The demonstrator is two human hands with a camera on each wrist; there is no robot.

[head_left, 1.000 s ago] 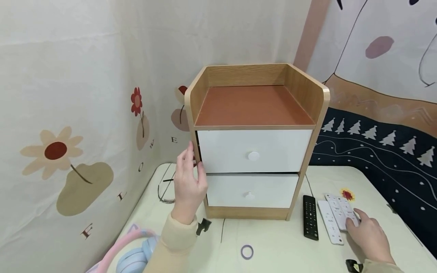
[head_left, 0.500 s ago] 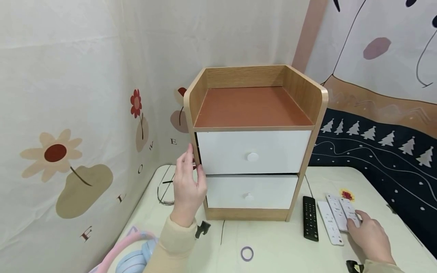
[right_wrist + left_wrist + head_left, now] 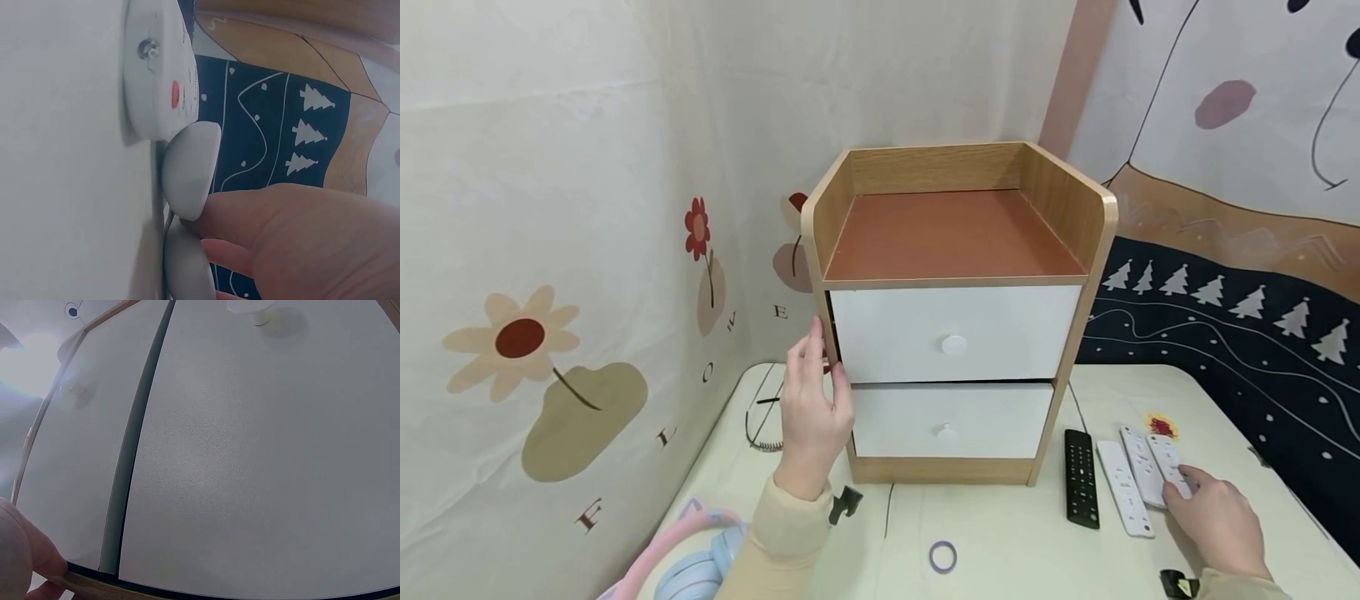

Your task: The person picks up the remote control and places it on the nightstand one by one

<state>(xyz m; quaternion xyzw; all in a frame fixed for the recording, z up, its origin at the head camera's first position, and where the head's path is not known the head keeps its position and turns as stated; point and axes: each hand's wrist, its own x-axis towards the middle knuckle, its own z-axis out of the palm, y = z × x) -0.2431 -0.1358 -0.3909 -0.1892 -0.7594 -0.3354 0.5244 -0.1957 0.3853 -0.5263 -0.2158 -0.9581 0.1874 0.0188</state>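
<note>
A small wooden cabinet (image 3: 940, 471) with two white drawers, the upper drawer (image 3: 895, 333) and the lower drawer (image 3: 895, 421), stands on the table. Against its left side rests my left hand (image 3: 812, 417), fingers straight along the panel and thumb at the front edge. In the left wrist view the thumb (image 3: 44, 550) touches the wooden edge beside the drawer fronts. To the right lie a black remote control (image 3: 1081, 479) and three white remotes. My right hand (image 3: 1217, 521) pinches the rightmost white remote (image 3: 1167, 458) between thumb and fingers; the middle white remote (image 3: 1142, 465) lies alongside.
The left white remote (image 3: 1124, 487) lies beside the black one. A purple ring (image 3: 943, 557) is in front of the cabinet. Pink-and-blue headphones (image 3: 688, 567) lie at the front left, and a spiral-bound item (image 3: 765, 444) sits behind my left hand. Printed cloth hangs around the table.
The middle and rightmost white remotes have shifted slightly right, opening a wider gap from the left white remote. My left hand stays on the cabinet side.
</note>
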